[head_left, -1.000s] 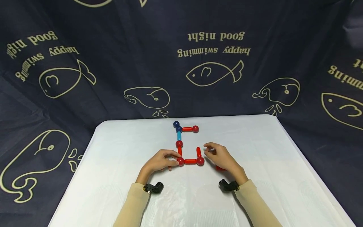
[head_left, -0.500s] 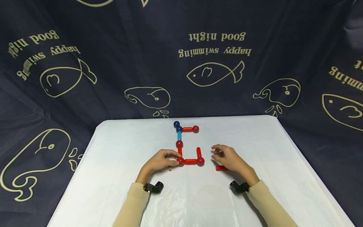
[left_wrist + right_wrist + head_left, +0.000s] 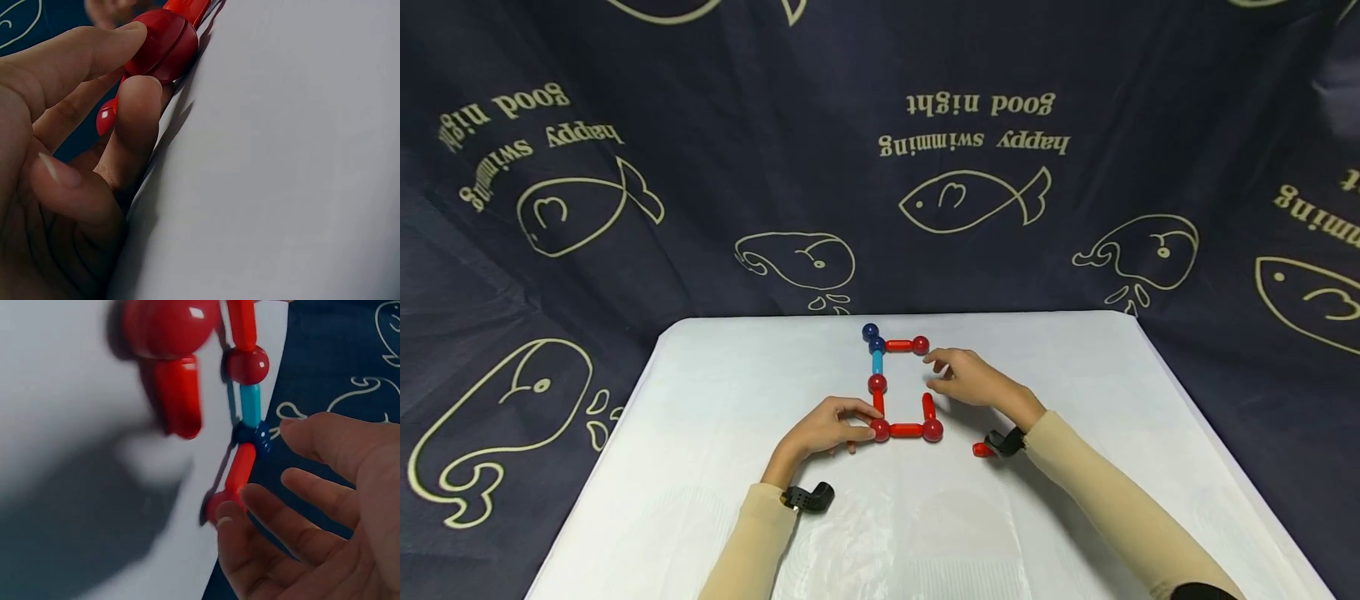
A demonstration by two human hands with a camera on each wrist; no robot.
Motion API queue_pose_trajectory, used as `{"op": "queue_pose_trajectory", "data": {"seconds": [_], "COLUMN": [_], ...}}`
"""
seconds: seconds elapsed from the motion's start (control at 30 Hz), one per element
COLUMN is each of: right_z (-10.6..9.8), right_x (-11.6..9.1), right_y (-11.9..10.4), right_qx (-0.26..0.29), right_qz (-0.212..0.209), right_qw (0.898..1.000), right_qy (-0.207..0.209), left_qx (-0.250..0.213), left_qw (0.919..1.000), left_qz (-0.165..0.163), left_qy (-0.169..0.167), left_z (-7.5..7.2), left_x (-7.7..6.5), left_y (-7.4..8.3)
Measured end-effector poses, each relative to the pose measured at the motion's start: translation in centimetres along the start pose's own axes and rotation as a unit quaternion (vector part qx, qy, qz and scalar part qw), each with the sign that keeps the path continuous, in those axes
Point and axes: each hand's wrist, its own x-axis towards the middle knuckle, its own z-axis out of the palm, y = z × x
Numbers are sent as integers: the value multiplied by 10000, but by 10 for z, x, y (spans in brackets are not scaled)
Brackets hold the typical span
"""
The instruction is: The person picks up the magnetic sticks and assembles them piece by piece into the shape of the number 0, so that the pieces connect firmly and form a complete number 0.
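Observation:
My left hand [image 3: 822, 427] pinches the red ball [image 3: 164, 47] at the near left corner of a figure of magnetic balls and rods. From that ball one red rod [image 3: 906, 430] runs right to another red ball [image 3: 932, 430], which bears a short red rod [image 3: 928, 406] pointing away. On the left side, a red ball [image 3: 877, 383], a light blue rod [image 3: 877, 362] and two dark blue balls follow. A red rod [image 3: 898, 345] ends in the far red ball [image 3: 921, 345]. My right hand [image 3: 968, 377], fingers apart, holds nothing just right of that ball.
A loose red rod [image 3: 982, 450] lies right of the figure, partly hidden by the right wrist camera [image 3: 1003, 442]. The white table [image 3: 737, 358] meets a dark cloth [image 3: 700, 275] printed with fish at its far edge.
My right hand first drew back to the right, then moved away from me to beside the far red ball. The left hand keeps its hold on the corner ball.

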Motion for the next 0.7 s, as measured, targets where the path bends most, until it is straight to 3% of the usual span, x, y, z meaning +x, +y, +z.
{"op": "queue_pose_trajectory", "data": {"seconds": [0.37, 0.7], "right_z": [17, 21], "right_x": [71, 110], "right_y": [-17, -21], "right_qx": [253, 411], "right_qz": [-215, -127], "right_qw": [9988, 9969], "right_qy": [350, 656], "left_qx": [-7, 79], "left_qw": [10000, 10000], "left_qz": [-13, 30], "left_qy": [-22, -25], "left_z": [-2, -2], "left_x": [-2, 0], "left_y": [-2, -1]}}
